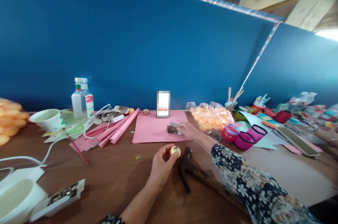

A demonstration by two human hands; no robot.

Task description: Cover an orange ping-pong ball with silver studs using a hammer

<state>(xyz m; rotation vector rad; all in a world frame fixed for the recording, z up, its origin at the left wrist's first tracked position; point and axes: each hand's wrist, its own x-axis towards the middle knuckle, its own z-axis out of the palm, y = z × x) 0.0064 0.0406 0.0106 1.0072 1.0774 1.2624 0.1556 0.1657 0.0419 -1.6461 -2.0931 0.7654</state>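
My left hand [162,162] is closed on a small yellow-orange ball [175,151], which looks like a ping-pong ball, with a dark and silvery spot on its face. The thumb and fingers pinch it just above the table's front middle. Farther forward, my right hand [188,130] grips the right edge of a small open cardboard box [173,130] full of tiny dark metal pieces. That box is over the front of a pink paper sheet [148,125]. Below my right forearm lies a claw hammer [194,169], its head close to the ball.
A phone [163,104] stands upright at the back. Bags of orange balls [211,116] lie right of the sheet. Left are a clear bottle [82,99], a paper cup [50,120], a white cable and another box [62,196] of metal pieces. A co-worker's hand [326,136] shows far right.
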